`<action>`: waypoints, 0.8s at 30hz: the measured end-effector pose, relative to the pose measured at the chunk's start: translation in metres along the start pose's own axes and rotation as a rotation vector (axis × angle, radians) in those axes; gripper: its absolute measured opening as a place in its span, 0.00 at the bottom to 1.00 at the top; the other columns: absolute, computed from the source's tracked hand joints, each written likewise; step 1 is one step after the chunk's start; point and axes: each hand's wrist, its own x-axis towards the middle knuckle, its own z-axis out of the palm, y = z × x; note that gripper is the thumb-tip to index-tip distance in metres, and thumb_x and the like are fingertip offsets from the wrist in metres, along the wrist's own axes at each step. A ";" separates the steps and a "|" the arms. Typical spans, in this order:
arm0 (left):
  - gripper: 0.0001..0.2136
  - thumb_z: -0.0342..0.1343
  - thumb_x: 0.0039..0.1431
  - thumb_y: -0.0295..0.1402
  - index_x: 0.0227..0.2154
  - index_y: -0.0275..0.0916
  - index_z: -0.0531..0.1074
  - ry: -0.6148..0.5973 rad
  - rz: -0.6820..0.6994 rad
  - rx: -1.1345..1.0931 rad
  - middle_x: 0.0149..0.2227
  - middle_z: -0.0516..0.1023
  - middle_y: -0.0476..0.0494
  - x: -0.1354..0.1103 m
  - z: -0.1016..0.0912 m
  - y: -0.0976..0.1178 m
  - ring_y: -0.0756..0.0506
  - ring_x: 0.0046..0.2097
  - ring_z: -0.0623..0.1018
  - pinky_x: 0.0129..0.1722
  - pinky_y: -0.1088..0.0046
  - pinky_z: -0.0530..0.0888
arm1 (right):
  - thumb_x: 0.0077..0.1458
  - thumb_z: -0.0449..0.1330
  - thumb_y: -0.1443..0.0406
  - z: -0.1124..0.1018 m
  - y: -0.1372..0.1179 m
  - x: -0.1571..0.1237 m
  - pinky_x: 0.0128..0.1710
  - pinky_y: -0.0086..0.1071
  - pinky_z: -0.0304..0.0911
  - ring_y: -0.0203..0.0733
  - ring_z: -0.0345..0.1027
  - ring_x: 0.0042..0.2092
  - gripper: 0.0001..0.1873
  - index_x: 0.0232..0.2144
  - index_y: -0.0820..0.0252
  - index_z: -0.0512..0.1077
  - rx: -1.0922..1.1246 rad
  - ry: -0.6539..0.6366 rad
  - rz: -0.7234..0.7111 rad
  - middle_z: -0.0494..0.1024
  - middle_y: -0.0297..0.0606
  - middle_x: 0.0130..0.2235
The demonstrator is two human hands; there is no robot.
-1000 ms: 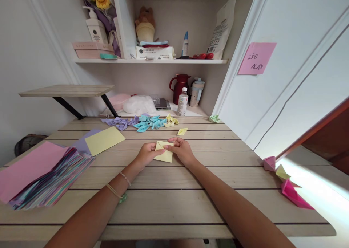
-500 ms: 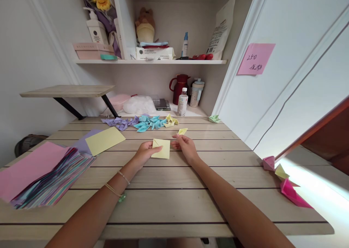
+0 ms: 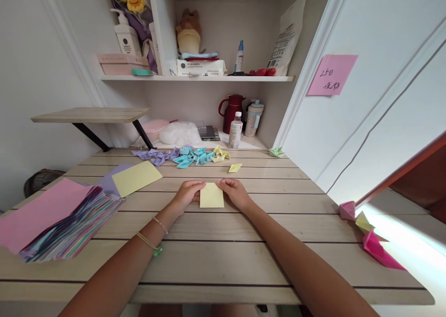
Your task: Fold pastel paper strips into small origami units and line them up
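Observation:
A small yellow folded paper (image 3: 212,197) lies flat on the wooden table (image 3: 216,256), straight ahead of me. My left hand (image 3: 187,195) grips its upper left corner with curled fingers. My right hand (image 3: 235,192) pinches its upper right corner. Both hands rest on the table top. Behind them sits one small yellow folded piece (image 3: 235,168). Farther back runs a row of folded pieces in purple (image 3: 155,156), blue (image 3: 193,156) and yellow (image 3: 220,154).
A thick stack of coloured sheets (image 3: 59,222) topped with pink lies at the left, with a loose yellow sheet (image 3: 136,178) beside it. Pink and yellow folded shapes (image 3: 369,233) sit at the right edge. A bottle (image 3: 235,130) and red jug (image 3: 230,113) stand at the back.
The yellow paper was held tilted between both hands, then only the left held it. Now it lies flat and square on the table with both hands at its top corners.

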 end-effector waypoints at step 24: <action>0.16 0.57 0.48 0.43 0.31 0.33 0.72 -0.116 0.053 0.003 0.35 0.78 0.36 -0.005 0.003 0.005 0.50 0.26 0.75 0.26 0.77 0.70 | 0.38 0.64 0.51 0.002 -0.008 -0.003 0.16 0.26 0.52 0.29 0.55 0.15 0.21 0.30 0.61 0.72 0.148 0.062 -0.008 0.70 0.31 0.16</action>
